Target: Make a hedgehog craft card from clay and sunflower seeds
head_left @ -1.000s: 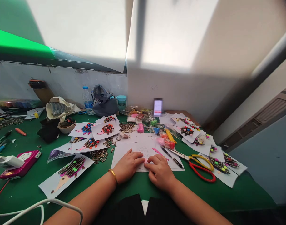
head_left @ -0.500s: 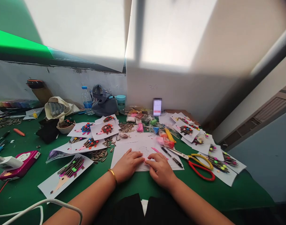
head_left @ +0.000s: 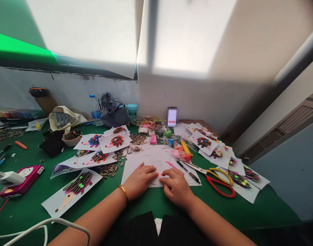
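A white sheet of paper [head_left: 136, 163] lies before me with a faint round drawing [head_left: 157, 165] on it. My left hand [head_left: 141, 178] rests on its lower left part, fingers spread and flat beside the drawing. At the lower right, my right hand [head_left: 176, 186] has its fingers bent, the thumb and index tips near a small pink piece [head_left: 159, 176] on the paper. Whether the fingertips grip that piece is too small to tell. A pink tool [head_left: 171, 164] and black pens [head_left: 182, 165] lie just beyond my right hand.
Open scissors [head_left: 220, 182] lie to the right. Decorated hedgehog cards [head_left: 73, 194] flank both sides. Sunflower seeds [head_left: 109, 169] lie left of the paper. Clay packets [head_left: 153, 139], a phone [head_left: 172, 117] and a bottle [head_left: 95, 111] stand or lie at the back. A white cable [head_left: 66, 222] crosses the lower left.
The fingertips of my right hand have shifted very slightly, showing a little more of the pink piece. My left hand has stayed in place.
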Demonstrator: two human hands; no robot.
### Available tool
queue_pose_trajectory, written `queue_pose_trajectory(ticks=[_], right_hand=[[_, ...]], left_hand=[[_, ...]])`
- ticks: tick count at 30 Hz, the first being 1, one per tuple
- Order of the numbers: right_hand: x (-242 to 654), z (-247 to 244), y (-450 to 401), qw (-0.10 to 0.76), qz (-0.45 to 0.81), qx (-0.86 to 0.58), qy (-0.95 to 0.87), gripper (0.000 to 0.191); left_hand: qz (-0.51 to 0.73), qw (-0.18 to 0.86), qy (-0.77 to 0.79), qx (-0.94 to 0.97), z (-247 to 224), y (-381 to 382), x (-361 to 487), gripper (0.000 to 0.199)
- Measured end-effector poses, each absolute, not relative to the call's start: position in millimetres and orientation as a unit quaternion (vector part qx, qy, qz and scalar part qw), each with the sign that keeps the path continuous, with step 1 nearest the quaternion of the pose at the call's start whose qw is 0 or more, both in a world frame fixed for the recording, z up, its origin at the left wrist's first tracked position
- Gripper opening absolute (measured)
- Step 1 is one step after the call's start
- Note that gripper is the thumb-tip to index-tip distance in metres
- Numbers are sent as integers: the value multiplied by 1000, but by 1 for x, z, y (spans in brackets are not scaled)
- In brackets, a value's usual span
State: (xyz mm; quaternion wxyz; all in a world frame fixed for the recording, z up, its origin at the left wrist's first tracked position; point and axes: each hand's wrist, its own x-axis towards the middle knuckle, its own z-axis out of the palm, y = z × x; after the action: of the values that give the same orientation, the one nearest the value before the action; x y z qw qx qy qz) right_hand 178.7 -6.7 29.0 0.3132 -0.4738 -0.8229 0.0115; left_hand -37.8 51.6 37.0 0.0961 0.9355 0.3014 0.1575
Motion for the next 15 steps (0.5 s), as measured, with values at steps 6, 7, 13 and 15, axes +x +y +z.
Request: queue_pose_trajectory(ticks=[6,7,13,15], right_hand=[[178,28,-6,283,21,-466,-838,38],[178,28,-6,283,25,-468,-837,37],[178,30,-6,303,33,-487,-819,36],[178,30,-6,294,28,-493,-818,36]], left_hand=[[162,91,303,935,35,52,-38,39],[162,90,303,935,35,52,-38,39],[154,90,299,937,36,52,-39,42],[151,90,300,938,36,52,-38,42]])
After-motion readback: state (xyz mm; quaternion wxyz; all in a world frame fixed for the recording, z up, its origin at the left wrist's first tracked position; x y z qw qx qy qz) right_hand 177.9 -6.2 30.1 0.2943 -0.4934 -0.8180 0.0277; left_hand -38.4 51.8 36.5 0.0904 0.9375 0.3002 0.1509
